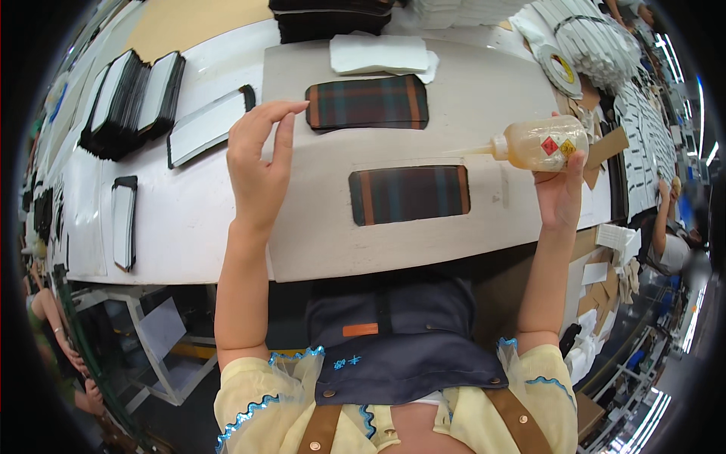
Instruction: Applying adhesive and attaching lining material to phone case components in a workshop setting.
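My right hand (558,193) is wrapped round a clear squeeze bottle (529,145) of amber liquid. The bottle lies tilted on its side in the air, its thin nozzle pointing left above the table. My left hand (261,151) is raised with fingers stretched forward and the thumb a little apart, holding nothing visible. Its fingertips reach the left edge of the far plaid panel (368,103); I cannot tell whether they touch. A second dark plaid panel (409,195), with rust and teal stripes, lies nearer to me on the grey mat (318,246).
Folded white sheets (378,55) lie behind the far panel, before a black stack (330,19). Dark-edged white pieces stand in a stack (128,102) at left, near a white tray-like piece (206,130). A tape roll (559,72) sits far right. Other people work at both sides.
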Demonstrator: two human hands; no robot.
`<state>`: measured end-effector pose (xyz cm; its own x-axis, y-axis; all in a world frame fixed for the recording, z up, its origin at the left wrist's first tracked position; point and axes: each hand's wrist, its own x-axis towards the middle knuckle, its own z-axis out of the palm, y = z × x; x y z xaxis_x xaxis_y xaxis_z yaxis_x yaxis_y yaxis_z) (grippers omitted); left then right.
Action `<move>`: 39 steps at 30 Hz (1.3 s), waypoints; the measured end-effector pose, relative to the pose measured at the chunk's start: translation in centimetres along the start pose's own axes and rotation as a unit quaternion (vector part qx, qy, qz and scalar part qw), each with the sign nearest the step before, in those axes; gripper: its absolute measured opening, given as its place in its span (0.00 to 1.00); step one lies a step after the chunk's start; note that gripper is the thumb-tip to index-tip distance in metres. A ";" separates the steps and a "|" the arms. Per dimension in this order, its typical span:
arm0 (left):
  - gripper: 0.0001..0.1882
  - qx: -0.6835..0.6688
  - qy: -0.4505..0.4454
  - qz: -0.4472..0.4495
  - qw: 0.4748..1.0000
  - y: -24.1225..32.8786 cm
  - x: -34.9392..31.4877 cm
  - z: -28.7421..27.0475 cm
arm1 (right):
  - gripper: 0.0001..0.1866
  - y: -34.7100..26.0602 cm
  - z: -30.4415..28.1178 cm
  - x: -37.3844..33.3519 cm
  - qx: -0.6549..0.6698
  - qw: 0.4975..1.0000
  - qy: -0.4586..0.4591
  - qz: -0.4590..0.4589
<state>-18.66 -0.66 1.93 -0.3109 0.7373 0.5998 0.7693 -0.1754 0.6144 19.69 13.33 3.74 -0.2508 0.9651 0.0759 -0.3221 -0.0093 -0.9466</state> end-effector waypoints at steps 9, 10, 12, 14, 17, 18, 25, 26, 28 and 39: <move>0.09 0.003 -0.016 -0.015 1.000 -0.1 -0.1 0.3 | 0.34 -0.4 -1.6 0.6 -0.144 0.986 0.039 -0.078; 0.09 0.002 -0.017 -0.013 1.000 0.0 0.0 0.3 | 0.35 -0.5 -1.5 0.6 -0.146 0.985 0.036 -0.083; 0.09 0.002 -0.017 -0.018 1.000 0.0 0.1 0.3 | 0.35 -0.6 -1.3 0.7 -0.147 0.985 0.034 -0.087; 0.09 0.006 -0.018 -0.016 1.000 -0.2 0.0 0.4 | 0.36 -0.4 -1.2 0.9 -0.161 0.983 0.019 -0.081; 0.09 0.006 -0.018 -0.015 1.000 -0.4 0.0 0.4 | 0.36 -0.1 -1.3 0.9 -0.177 0.980 0.027 -0.083; 0.10 0.005 -0.017 -0.016 1.000 -0.4 0.0 0.4 | 0.36 -0.1 -1.4 0.9 -0.177 0.980 0.028 -0.081; 0.08 -0.021 -0.003 -0.034 0.999 -0.2 0.0 0.7 | 0.40 -0.6 -2.7 -0.5 -0.205 0.977 -0.009 -0.062; 0.08 -0.023 -0.002 -0.035 0.999 -0.3 -0.1 0.8 | 0.41 -0.6 -3.0 -0.9 -0.205 0.977 -0.018 -0.056; 0.08 -0.021 -0.002 -0.036 0.999 -0.3 -0.1 0.6 | 0.41 -0.6 -3.3 -1.8 -0.211 0.976 -0.021 -0.059; 0.08 -0.027 0.000 -0.043 0.999 -0.6 -0.1 0.6 | 0.34 0.2 -6.2 -11.7 0.037 0.987 0.150 0.050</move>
<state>-18.73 -0.25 1.22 -0.3746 0.7510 0.5437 0.7089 -0.1459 0.6900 28.21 3.65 0.75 -0.0066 0.9923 -0.1233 -0.3782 -0.1166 -0.9184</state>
